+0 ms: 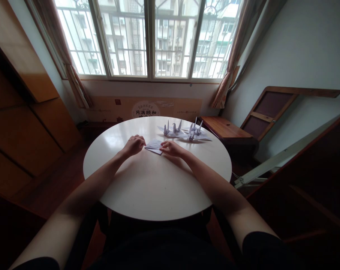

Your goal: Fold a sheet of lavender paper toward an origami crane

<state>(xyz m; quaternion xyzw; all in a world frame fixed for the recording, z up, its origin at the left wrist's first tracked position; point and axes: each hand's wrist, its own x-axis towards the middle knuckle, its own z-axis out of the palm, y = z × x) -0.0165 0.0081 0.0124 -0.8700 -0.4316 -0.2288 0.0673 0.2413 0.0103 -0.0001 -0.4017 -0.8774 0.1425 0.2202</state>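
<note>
Fingers [162, 149] of the right hand [173, 149] are pinched together on the near right-hand edge of the folded paper [153, 145], thumb toward the body; the left hand's are curled at its left tip, touching or just beside it, and whether they grip I cannot tell. Everything turns on that small piece lying between the two hands: it is at nine o'clock from the right fingers and at three o'clock from the left ones. Its near edge slants from the left tip toward four o'clock, while a broad corner points to twelve (the creases are too fine to read, so its long axis stays unsure). On the white desk [155, 187] it rests a little toward twelve from the middle. Of the two, the right hand is nearer, since its fingertips overlap the paper

As for pose, the right hand lies low and sideways, its forearm [205, 171] reaching in toward eleven o'clock; the left hand is arched, knuckles up and fingertips down, with its forearm [104, 176] aimed at one o'clock. Several paper cranes [176, 129] stand at about two o'clock from the paper, apart from both hands, and the window [125, 41] is at twelve, beyond the desk
</note>
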